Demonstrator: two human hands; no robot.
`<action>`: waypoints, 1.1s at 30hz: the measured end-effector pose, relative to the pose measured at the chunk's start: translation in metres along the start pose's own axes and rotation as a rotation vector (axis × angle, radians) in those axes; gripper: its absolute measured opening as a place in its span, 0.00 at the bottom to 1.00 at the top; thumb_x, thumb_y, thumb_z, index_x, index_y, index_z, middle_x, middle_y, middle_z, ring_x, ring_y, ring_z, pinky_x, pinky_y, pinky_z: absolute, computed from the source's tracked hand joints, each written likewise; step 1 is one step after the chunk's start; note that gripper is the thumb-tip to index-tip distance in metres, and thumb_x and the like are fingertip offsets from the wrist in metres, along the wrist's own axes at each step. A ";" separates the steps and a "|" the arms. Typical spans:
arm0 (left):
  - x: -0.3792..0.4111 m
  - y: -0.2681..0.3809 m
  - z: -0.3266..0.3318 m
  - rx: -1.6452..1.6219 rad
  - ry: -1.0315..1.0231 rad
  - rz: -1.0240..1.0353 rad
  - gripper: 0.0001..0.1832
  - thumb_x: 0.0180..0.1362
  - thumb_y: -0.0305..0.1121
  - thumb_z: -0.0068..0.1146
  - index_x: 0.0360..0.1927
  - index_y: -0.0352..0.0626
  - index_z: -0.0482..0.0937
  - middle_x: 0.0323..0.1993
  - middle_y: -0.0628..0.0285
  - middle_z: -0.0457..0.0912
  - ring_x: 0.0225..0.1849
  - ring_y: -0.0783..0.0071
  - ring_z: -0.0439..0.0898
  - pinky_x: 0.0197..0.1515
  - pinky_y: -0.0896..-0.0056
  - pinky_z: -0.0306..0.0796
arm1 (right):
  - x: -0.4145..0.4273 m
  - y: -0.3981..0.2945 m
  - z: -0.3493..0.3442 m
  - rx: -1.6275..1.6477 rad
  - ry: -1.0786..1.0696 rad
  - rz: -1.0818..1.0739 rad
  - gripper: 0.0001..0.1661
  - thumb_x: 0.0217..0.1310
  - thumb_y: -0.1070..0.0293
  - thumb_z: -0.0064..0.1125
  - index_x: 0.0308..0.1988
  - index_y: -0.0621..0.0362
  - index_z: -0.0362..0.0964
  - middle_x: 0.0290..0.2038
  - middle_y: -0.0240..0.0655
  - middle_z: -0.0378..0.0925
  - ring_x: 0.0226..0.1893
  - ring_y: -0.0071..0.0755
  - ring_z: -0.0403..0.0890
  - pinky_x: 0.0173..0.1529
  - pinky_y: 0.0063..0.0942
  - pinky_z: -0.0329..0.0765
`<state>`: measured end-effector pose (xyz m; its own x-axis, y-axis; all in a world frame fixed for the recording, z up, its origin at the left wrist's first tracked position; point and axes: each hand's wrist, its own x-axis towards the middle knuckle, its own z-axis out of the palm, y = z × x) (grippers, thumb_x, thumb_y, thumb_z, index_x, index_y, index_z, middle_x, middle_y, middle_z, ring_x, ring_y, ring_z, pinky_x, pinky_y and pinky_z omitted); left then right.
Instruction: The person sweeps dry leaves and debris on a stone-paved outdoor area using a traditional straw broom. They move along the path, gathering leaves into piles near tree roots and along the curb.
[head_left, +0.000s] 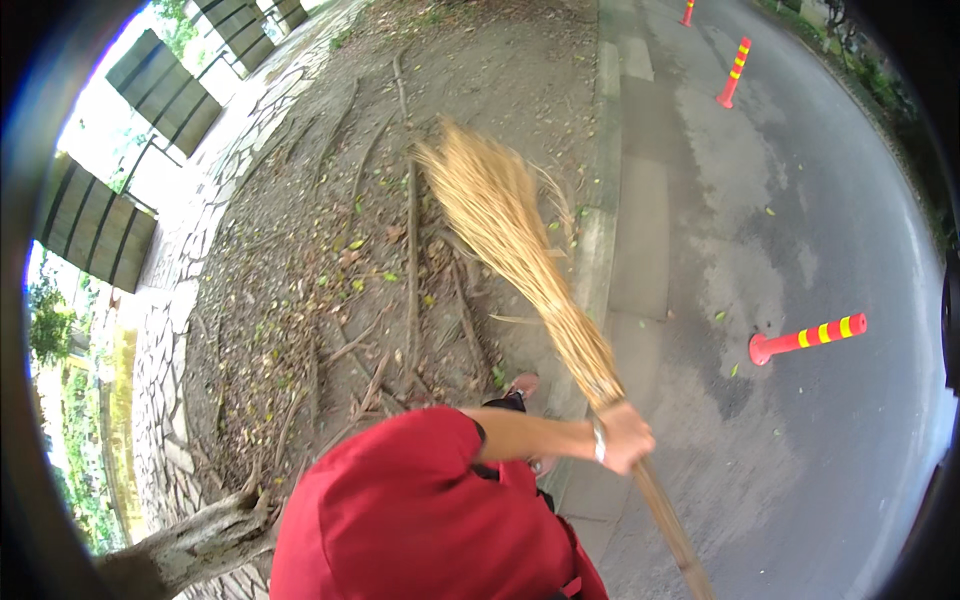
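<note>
My left hand (627, 438) grips a straw broom where its wooden handle (667, 517) meets the bound neck of the bristles. A pale band circles the wrist, and the arm reaches across from a red short sleeve. The long straw bristles (499, 210) fan out up and to the left, over bare soil with tree roots, and appear raised in front of the camera. Whether their tips touch the ground I cannot tell. The handle runs down out of the picture at the bottom. My right hand is out of view.
Leaf litter and exposed roots (412, 262) cover the soil. A concrete kerb (598, 255) borders the asphalt road (840, 450), where a red-and-yellow bollard (810, 339) stands with others farther off. A tree trunk (195, 536) rises at lower left, near flagstone paving (169, 375).
</note>
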<state>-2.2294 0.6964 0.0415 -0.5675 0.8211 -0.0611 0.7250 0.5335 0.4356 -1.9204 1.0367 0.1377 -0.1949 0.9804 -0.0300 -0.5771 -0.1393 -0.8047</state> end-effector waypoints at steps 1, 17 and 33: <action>0.029 0.008 0.006 -0.044 0.017 0.040 0.09 0.28 0.39 0.61 0.16 0.49 0.77 0.16 0.60 0.78 0.24 0.59 0.80 0.27 0.58 0.73 | 0.008 -0.016 0.007 0.011 -0.034 -0.050 0.23 0.49 0.55 0.54 0.12 0.43 0.50 0.09 0.22 0.50 0.11 0.22 0.56 0.22 0.23 0.60; -0.077 -0.260 -0.056 0.096 -0.502 -0.278 0.09 0.32 0.39 0.60 0.20 0.50 0.79 0.19 0.55 0.79 0.28 0.56 0.82 0.29 0.54 0.74 | -0.129 0.247 0.137 0.113 0.143 0.526 0.26 0.63 0.62 0.50 0.16 0.45 0.47 0.12 0.23 0.46 0.13 0.20 0.49 0.23 0.22 0.55; 0.164 -0.362 -0.076 -0.299 0.102 -0.135 0.06 0.36 0.31 0.59 0.19 0.48 0.73 0.21 0.57 0.75 0.32 0.51 0.77 0.34 0.52 0.67 | -0.074 0.235 0.393 0.013 -0.441 0.139 0.23 0.62 0.62 0.43 0.15 0.46 0.50 0.11 0.23 0.51 0.16 0.21 0.54 0.26 0.25 0.58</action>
<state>-2.6146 0.6224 -0.0576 -0.6975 0.7147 -0.0526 0.5027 0.5403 0.6749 -2.3532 0.8761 0.1840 -0.5884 0.7995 0.1206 -0.5307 -0.2693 -0.8036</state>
